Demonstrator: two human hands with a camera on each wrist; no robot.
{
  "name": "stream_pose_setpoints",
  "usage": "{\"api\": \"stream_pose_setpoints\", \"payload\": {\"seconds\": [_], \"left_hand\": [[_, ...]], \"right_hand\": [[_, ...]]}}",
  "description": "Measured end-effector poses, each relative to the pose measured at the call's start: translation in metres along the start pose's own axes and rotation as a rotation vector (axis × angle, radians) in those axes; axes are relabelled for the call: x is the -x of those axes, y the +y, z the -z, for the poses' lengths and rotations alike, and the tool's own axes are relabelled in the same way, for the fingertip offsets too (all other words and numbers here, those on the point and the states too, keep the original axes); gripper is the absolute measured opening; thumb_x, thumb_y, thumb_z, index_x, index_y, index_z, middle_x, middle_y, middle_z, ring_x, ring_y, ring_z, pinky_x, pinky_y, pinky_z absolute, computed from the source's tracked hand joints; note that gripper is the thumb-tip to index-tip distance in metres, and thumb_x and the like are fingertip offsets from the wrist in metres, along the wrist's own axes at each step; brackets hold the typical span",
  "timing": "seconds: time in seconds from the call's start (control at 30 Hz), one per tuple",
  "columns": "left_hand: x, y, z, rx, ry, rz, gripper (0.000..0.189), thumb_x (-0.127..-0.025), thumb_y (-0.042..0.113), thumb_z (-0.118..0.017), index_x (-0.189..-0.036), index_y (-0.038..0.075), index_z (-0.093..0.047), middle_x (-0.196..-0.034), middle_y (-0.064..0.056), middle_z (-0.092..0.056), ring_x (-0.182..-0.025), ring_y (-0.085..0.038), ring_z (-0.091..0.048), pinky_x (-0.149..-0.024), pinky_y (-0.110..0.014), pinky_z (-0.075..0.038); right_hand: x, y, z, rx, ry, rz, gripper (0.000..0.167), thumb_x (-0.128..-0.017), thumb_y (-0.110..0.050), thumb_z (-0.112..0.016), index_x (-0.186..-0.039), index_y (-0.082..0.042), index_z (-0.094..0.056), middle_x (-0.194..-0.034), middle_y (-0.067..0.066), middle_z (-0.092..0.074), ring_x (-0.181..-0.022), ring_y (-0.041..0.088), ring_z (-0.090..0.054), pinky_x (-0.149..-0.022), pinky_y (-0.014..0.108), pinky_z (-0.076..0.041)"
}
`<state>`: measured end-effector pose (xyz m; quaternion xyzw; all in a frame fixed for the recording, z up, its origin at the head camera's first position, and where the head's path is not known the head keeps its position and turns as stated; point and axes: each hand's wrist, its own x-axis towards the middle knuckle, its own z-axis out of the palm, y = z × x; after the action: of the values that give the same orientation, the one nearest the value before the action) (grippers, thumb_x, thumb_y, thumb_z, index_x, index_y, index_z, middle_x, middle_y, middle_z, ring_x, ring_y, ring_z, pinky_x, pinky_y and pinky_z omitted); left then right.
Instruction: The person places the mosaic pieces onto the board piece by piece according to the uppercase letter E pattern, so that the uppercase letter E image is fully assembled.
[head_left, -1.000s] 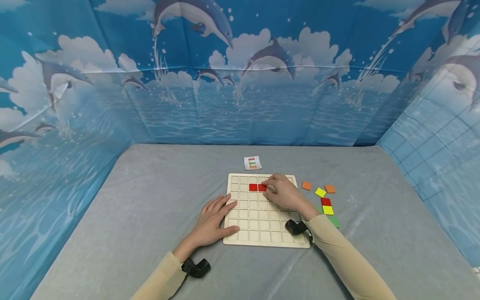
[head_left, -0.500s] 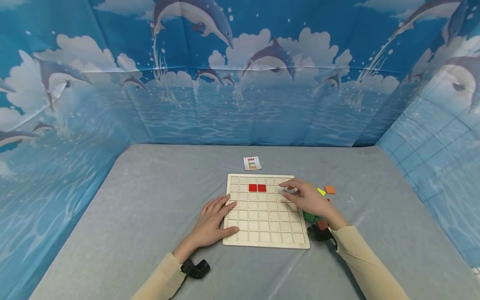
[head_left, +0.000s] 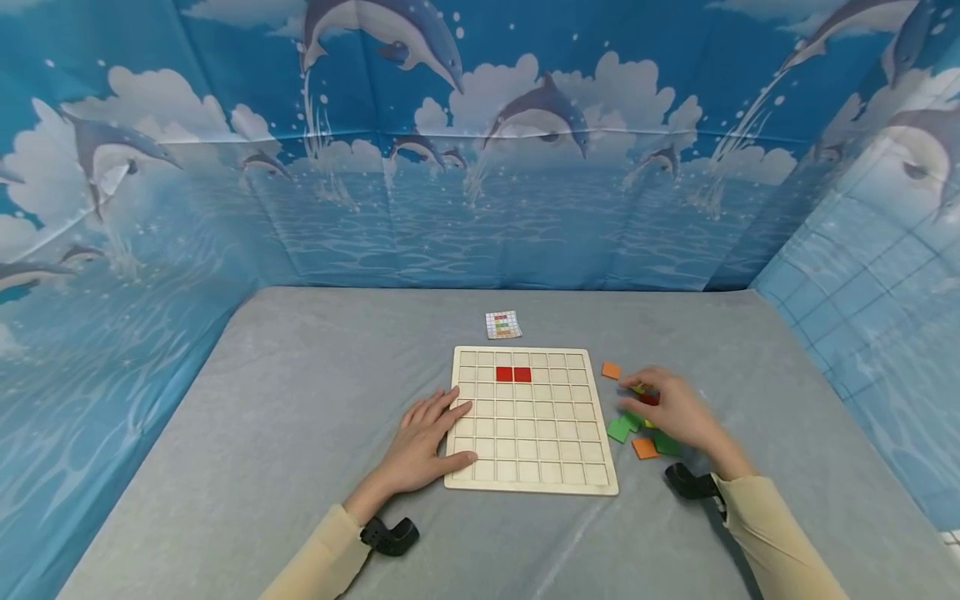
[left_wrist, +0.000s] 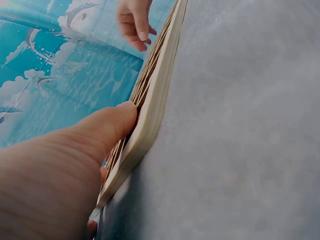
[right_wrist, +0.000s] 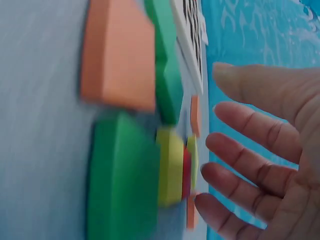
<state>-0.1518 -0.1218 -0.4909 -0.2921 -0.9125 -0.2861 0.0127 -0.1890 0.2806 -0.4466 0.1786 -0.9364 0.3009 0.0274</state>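
Observation:
A pale wooden grid board (head_left: pixel 528 429) lies on the grey cloth, with two red square tiles (head_left: pixel 513 374) side by side in its upper rows. My left hand (head_left: pixel 420 442) rests on the board's left edge, fingers and thumb spread over the rim. To the right of the board, my right hand (head_left: pixel 678 408) hovers over loose tiles, thumb and fingers apart and holding nothing. Beneath it a red tile (head_left: pixel 649 400) partly shows. Yellow (right_wrist: pixel 171 167), green (right_wrist: pixel 122 177) and orange (right_wrist: pixel 120 57) tiles lie close by in the right wrist view.
Beyond the board's far edge lies a small card (head_left: pixel 502 325) printed with a coloured grid pattern. An orange tile (head_left: pixel 611 370) sits just off the board's upper right edge. A dolphin-print curtain (head_left: pixel 480 217) encloses the table on several sides.
My right hand has left the red tile in the grid, moving right off the board to the loose tiles. The two red tiles stay in the grid. My left hand has stayed put.

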Motion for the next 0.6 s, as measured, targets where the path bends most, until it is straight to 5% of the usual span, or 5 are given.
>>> {"api": "stream_pose_setpoints", "payload": {"seconds": [0.13,0.6], "left_hand": [[0.000,0.000,0.000,0.000,-0.006,0.007,0.073,-0.089,0.052,-0.058,-0.148,0.016,-0.036,-0.156,-0.006,-0.020,-0.142,-0.029,-0.012,-0.108,-0.051,-0.010],[0.000,0.000,0.000,0.004,-0.005,0.007,0.073,-0.089,0.053,-0.058,-0.148,0.016,-0.036,-0.156,-0.006,-0.020,-0.142,-0.029,-0.012,-0.108,-0.052,-0.010]], "right_hand": [[0.004,0.008,0.006,0.045,0.000,-0.071,0.027,-0.082,-0.023,-0.077,-0.097,-0.003,-0.069,-0.101,0.013,-0.062,-0.091,0.031,-0.056,-0.079,0.050,-0.046],[0.010,0.019,0.014,0.073,-0.077,-0.208,0.034,-0.082,-0.028,-0.076,-0.096,-0.002,-0.060,-0.077,0.003,-0.049,-0.068,0.020,-0.045,-0.057,0.033,-0.035]]}}
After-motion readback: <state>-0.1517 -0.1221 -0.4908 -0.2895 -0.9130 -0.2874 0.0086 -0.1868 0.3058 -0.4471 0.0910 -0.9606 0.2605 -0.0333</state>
